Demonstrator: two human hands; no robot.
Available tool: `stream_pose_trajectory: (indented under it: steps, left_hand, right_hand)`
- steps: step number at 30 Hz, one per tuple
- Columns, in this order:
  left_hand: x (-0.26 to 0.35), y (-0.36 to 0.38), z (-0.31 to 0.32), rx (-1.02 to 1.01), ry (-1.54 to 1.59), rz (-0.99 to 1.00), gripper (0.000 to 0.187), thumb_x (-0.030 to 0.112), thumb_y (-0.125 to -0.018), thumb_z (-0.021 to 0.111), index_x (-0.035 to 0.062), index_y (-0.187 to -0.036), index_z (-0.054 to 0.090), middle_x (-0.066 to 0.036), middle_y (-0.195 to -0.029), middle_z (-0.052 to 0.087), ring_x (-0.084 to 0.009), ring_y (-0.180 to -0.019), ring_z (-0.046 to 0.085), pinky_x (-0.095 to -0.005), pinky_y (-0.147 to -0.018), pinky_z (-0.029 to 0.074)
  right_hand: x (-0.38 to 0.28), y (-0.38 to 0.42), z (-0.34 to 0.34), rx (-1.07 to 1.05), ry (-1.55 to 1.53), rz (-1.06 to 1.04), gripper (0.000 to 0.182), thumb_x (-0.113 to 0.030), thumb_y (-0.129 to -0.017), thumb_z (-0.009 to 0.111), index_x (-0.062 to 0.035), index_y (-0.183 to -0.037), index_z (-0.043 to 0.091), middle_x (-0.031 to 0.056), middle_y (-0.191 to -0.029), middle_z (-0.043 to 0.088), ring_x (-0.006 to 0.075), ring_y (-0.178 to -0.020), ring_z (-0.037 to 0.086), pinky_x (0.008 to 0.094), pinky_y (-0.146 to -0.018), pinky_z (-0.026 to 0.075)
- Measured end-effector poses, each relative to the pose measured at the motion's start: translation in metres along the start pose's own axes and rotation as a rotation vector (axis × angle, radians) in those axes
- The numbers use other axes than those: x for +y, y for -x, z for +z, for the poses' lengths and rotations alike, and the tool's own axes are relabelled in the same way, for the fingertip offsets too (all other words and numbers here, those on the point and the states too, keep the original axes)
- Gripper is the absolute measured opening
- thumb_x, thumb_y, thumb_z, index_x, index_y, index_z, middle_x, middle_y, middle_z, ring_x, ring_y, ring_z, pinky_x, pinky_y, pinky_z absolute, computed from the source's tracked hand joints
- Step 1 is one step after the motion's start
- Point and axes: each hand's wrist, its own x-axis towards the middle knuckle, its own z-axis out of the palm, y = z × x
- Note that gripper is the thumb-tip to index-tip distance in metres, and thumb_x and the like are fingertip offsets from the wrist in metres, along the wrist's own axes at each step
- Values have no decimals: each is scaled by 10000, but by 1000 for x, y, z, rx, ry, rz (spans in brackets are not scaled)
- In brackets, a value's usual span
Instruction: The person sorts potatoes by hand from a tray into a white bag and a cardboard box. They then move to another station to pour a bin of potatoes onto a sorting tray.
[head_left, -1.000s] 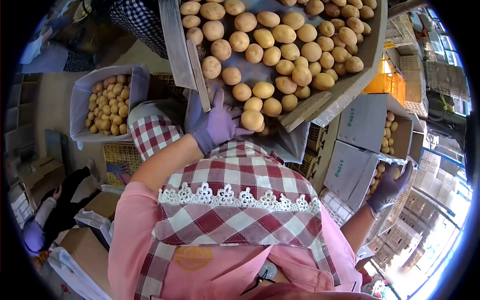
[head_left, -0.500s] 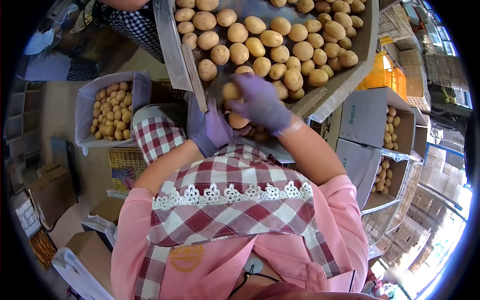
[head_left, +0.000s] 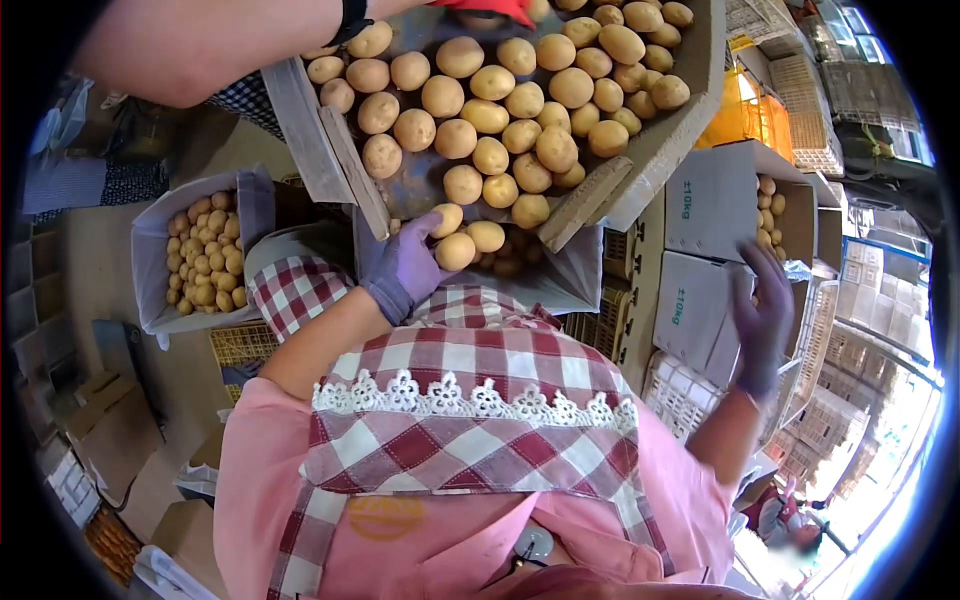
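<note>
Many potatoes [head_left: 484, 116] lie on a sloping wooden-sided tray [head_left: 330, 160], whose lower opening faces my lap. At that opening my left hand [head_left: 412, 262], in a purple glove, curls round a potato [head_left: 455, 251], with two more potatoes touching close by. Below the opening a lined box [head_left: 575, 275] holds potatoes in shadow. My right hand [head_left: 765, 305], gloved too, is out to the right with its fingers apart and nothing in it, in front of the cardboard boxes marked ±10kg [head_left: 690, 310].
Another person's bare forearm [head_left: 220, 40] and red glove [head_left: 490, 8] reach over the tray's top. A lined box of potatoes [head_left: 150, 270] stands left. Yellow crate [head_left: 235, 345], orange crate [head_left: 750, 110] and white crate [head_left: 675, 395] are around.
My right hand has swung from the tray's mouth far out to the right. My left hand stays near the opening, now at a potato. The other person's arm has come in at the top.
</note>
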Motion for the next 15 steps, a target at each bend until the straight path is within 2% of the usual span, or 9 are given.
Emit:
stream_pose_trajectory:
  steps: [2, 3, 4, 6, 8, 11, 13, 14, 15]
  left_hand:
    - [-12, -7, -19, -22, -241, 63, 570, 436, -941, 510, 121, -1385, 343, -114, -1407, 387, -324, -1284, 431, -586, -992, 415]
    - [-14, -4, -19, 1, -341, 81, 621, 476, -929, 519, 119, -1398, 325, -127, -1408, 379, -336, -1292, 419, -597, -1001, 404]
    - [-10, 0, -10, 31, -172, 39, 656, 505, -919, 520, 119, -1406, 311, -138, -1404, 377, -352, -1290, 417, -601, -1003, 402]
    - [3, 6, 6, 90, 171, -35, 726, 561, -899, 521, 118, -1422, 282, -161, -1395, 373, -383, -1286, 414, -608, -1008, 397]
    - [10, 6, 12, 85, 268, -77, 799, 650, -889, 449, 109, -1440, 243, -187, -1393, 361, -450, -1285, 400, -602, -1018, 395]
    - [8, 1, 15, 111, 283, -97, 856, 705, -879, 389, 97, -1453, 207, -208, -1416, 328, -486, -1297, 375, -592, -1036, 388]
    - [6, -4, 7, 10, 290, -106, 868, 707, -876, 391, 102, -1465, 184, -211, -1436, 302, -487, -1298, 373, -601, -1031, 390]
    - [6, -6, 5, -42, 294, -107, 875, 707, -875, 392, 105, -1471, 172, -212, -1446, 289, -488, -1298, 372, -606, -1029, 390]
    - [9, -2, 9, -35, 306, -113, 897, 704, -869, 417, 111, -1485, 146, -204, -1473, 252, -482, -1296, 372, -617, -1019, 396]
  right_hand:
    - [-53, -61, 63, -9, -18, -336, 242, -111, -774, 672, -59, -1010, 663, 130, -1034, 676, 346, -987, 626, 390, -857, 509]
    - [-69, -80, 103, -24, 31, -365, 227, -216, -768, 682, -93, -955, 642, 79, -940, 680, 330, -897, 643, 398, -788, 527]
    - [-82, -96, 146, -188, 135, -368, 235, -273, -774, 666, -103, -926, 606, 83, -883, 659, 323, -825, 651, 410, -717, 533]
    - [-118, -116, 199, -431, 279, -205, 264, -293, -775, 664, -104, -944, 592, 136, -898, 643, 330, -836, 657, 422, -694, 534]
    - [-118, -123, 191, -384, 163, -217, 279, -291, -778, 657, -90, -957, 584, 176, -941, 631, 348, -833, 656, 437, -701, 538]
    - [-83, -93, 120, -31, -193, -248, 436, -156, -744, 665, -94, -1171, 604, 176, -1063, 631, 353, -952, 622, 401, -813, 521]
    - [-18, -63, 52, 60, -74, -65, 413, -63, -742, 654, -50, -1153, 623, 173, -1096, 631, 314, -973, 625, 377, -851, 514]
    - [29, -45, 22, 144, 102, -53, 417, -87, -745, 670, -32, -1155, 617, 168, -1104, 634, 326, -986, 629, 396, -847, 519]
    - [87, -18, -12, 12, 394, 118, 420, -154, -764, 681, -41, -1163, 619, 167, -1121, 630, 336, -989, 634, 409, -844, 525]
